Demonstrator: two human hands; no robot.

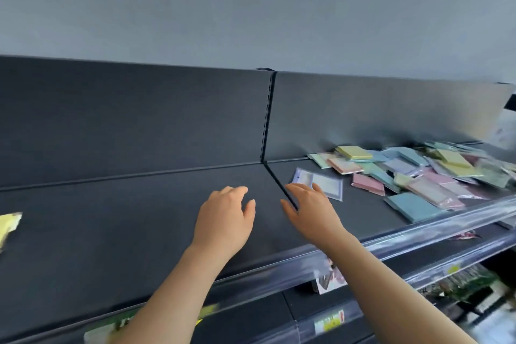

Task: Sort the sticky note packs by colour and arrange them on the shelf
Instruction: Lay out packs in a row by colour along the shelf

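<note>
Head view: lilac pack (328,183) lies just beyond right grip (310,209) (left grip (226,218) relaxed).

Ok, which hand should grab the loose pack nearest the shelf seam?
Right. The right hand is open right by the clear-wrapped pack; the left hand sits across the seam over bare shelf.
</note>
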